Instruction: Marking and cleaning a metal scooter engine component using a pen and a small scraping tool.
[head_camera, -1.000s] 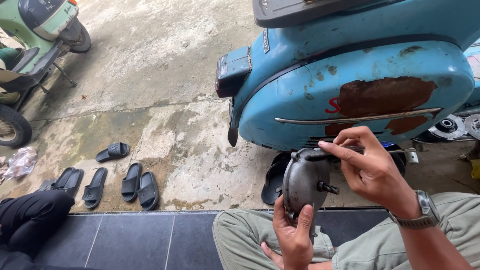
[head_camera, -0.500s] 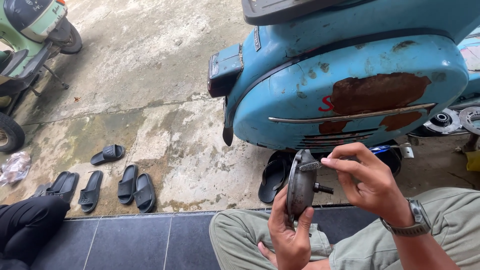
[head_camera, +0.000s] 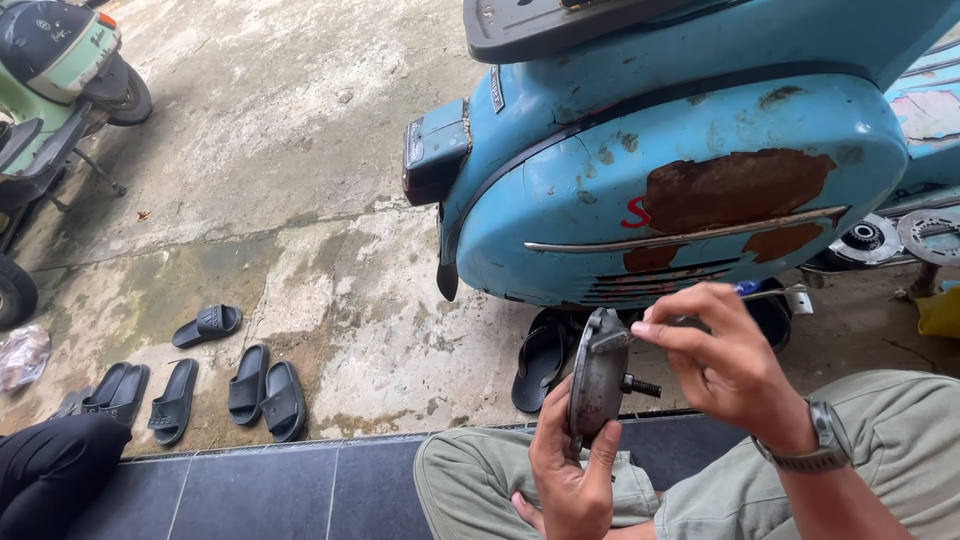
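My left hand (head_camera: 570, 478) grips a round dark-grey metal plate (head_camera: 597, 376) from below, held on edge, with a threaded stud sticking out of its right face. My right hand (head_camera: 722, 362), with a wristwatch, pinches something small at the plate's top rim; what it pinches is too small to tell. Both hands are above my knees in olive trousers, in front of a blue scooter (head_camera: 680, 160) with rust patches on its side panel.
Several black slide sandals (head_camera: 205, 375) lie on the stained concrete at left. A green scooter (head_camera: 50, 90) stands at top left. Another person's black-clad leg (head_camera: 50, 475) rests on the dark tiled step (head_camera: 270, 490). Metal discs (head_camera: 900, 235) lie right of the blue scooter.
The metal plate has been turned from facing me to edge-on, so the stud now points right. My right hand has shifted to the plate's top rim. The view has drifted slightly left.
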